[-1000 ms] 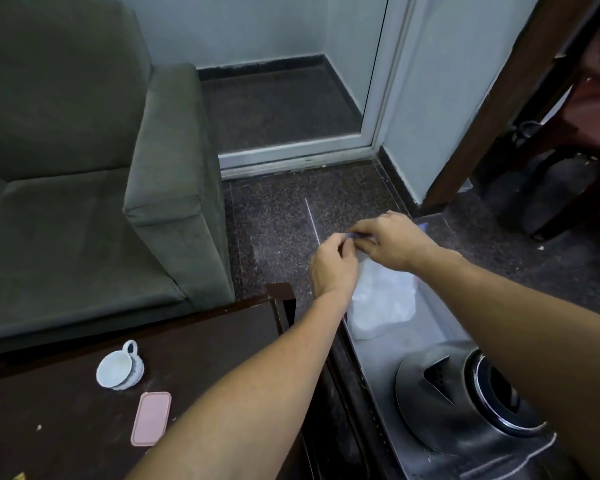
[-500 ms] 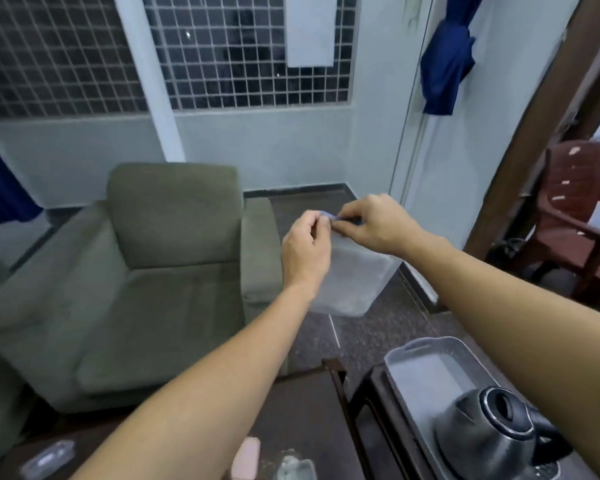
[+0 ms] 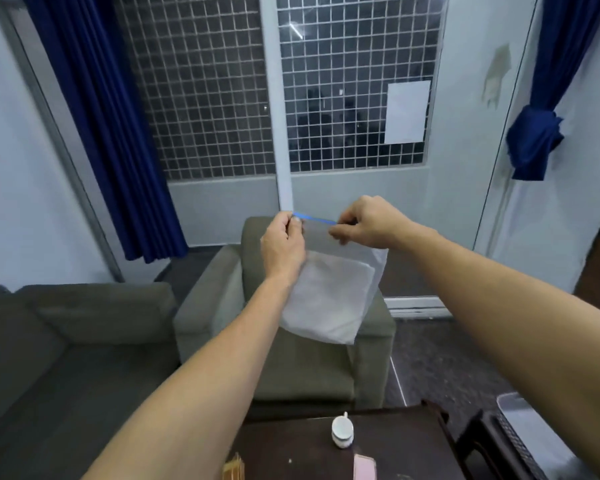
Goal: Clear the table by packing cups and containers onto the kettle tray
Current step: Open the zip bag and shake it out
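I hold a clear zip bag (image 3: 329,299) with a blue seal strip and a white folded sheet inside, up at chest height in front of the armchair. My left hand (image 3: 283,245) pinches the left end of the strip, and my right hand (image 3: 368,221) pinches the strip further right. A white cup (image 3: 342,434) stands on the dark wooden table (image 3: 291,448) at the bottom of the view. The grey kettle tray (image 3: 530,431) shows only its corner at the lower right; the kettle is out of view.
A pink flat lid or case (image 3: 363,466) and a tan object (image 3: 232,467) lie on the table's near part. A green armchair (image 3: 291,358) and sofa (image 3: 66,341) stand behind the table. Blue curtains and a grilled window fill the back wall.
The view has tilted up from the floor and tray to the window. Both hands have risen with the bag and moved apart along the blue strip.
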`<state>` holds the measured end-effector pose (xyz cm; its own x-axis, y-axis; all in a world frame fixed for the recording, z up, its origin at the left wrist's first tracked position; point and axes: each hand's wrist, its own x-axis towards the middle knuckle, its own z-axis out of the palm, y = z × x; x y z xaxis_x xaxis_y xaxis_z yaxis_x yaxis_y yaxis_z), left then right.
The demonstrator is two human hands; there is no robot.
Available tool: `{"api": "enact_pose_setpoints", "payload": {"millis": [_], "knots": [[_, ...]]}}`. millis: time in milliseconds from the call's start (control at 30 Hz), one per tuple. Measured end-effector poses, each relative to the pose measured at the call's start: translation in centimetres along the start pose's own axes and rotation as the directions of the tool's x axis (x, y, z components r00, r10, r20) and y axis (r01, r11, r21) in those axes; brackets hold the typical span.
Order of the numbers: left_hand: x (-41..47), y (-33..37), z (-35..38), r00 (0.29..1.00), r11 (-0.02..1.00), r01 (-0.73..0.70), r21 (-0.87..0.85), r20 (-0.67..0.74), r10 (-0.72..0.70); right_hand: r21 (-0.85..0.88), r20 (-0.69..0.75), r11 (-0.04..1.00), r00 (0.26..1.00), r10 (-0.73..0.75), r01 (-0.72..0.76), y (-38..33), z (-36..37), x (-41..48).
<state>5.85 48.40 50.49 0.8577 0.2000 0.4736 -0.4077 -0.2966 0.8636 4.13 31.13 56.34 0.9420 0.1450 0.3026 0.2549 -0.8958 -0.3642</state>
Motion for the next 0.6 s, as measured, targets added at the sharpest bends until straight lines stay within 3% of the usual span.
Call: {"api": "enact_pose_setpoints", "payload": {"millis": [167,333,467,600], "knots": [[1.0,-1.1,-5.7,0.992,0.994,0.093,0.065,-0.095,-0.086,0.003,0.063,1.0,0.998,0.0,0.0,-0.4,-0.2,-1.1],[-0.4,-3.3,-8.2,0.991,0.989,0.122,0.089,-0.059,-0.117,-0.029,0.098,0.999,0.994,-0.039,0.042,-0.7,0.4,-2.2],[-1.1,-4.2,-10.3,0.961,0.978,0.196,0.075,0.185,-0.207,-0.184,0.123,0.974,0.986,-0.112,0.133,-1.3,0.9,-2.5],[-1.7,-2.5,-11.3,0.812,0.953,0.127,0.274,0.522,-0.259,-0.25,0.191,0.936,0.96,-0.205,0.25,-2.5,2.1,-2.6]]}}
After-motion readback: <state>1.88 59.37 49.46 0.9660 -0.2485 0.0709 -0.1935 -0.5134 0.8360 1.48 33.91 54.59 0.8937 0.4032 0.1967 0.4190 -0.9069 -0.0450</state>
